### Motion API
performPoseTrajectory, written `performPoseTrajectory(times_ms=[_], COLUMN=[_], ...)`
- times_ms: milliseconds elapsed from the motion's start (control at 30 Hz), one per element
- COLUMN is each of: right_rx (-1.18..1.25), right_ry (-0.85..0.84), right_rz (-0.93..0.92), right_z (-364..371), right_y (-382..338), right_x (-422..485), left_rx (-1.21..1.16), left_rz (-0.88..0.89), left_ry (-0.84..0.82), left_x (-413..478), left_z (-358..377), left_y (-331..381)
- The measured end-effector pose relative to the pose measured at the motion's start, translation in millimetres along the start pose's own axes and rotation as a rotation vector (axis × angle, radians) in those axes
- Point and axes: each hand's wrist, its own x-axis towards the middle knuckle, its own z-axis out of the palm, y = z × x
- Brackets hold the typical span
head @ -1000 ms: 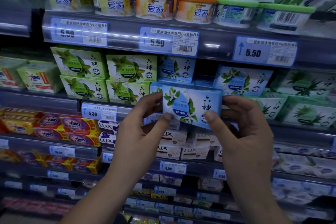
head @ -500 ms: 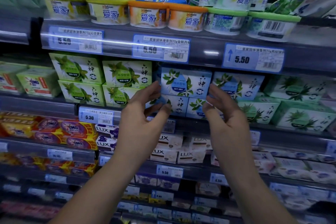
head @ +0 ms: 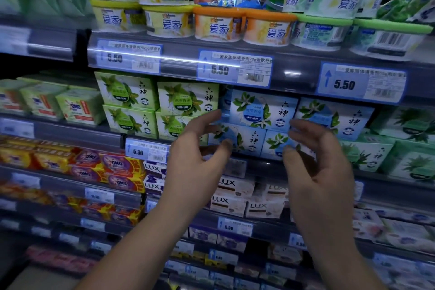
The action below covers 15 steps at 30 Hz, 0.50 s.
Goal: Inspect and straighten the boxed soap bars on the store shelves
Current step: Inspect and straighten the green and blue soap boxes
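Observation:
A blue-and-white soap box [head: 261,110] with white flowers sits on top of two more blue boxes [head: 244,140] on the middle shelf. My left hand [head: 197,155] hovers just in front of the lower left blue box, fingers loosely spread and holding nothing. To the right, my right hand [head: 315,160] is raised in front of the lower right blue box [head: 275,145], fingers relaxed and empty. Green soap boxes [head: 186,99] are stacked to the left, and another blue box [head: 334,117] stands to the right.
Round air-freshener tubs [head: 219,24] line the shelf above, behind price tags [head: 235,69]. Darker green soap boxes [head: 404,148] fill the right end. White LUX boxes [head: 237,198] and red-yellow OMO bars [head: 113,169] lie on lower shelves.
A second ago both hands held the blue soap box in front of the shelf. It now sits on the stack, and both hands have let go and drawn slightly back.

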Motion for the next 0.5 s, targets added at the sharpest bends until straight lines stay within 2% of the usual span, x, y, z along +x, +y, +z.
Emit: performPoseTrajectory(times_ms=[67,133,233,367,500], right_rx=[0.018,0.024,-0.001,-0.064,-0.062], right_ry=[-0.082,-0.232,-0.370,-0.417,-0.379], right_rz=[-0.011,0.027,0.057,0.070,0.080], right_z=[13.2,33.6,65.3,92.5,107.6], right_y=[-8.5,-13.8,-16.3,-15.2,-13.4], right_x=[-4.2,-5.8,-1.8,7.4,8.9], left_rx=[-0.027,-0.028,0.039,0.051,0.055], left_rz=[0.019,0.024,0.047,0.060,0.075], left_ry=[0.122,0.223,0.239,0.176,0.182], left_x=[-0.1,2.4,9.6,18.5,26.2], left_z=[-12.4,-26.7,-44.1,-51.6,-54.2], left_y=[-5.3,-11.9,-20.6,-29.6,-34.6])
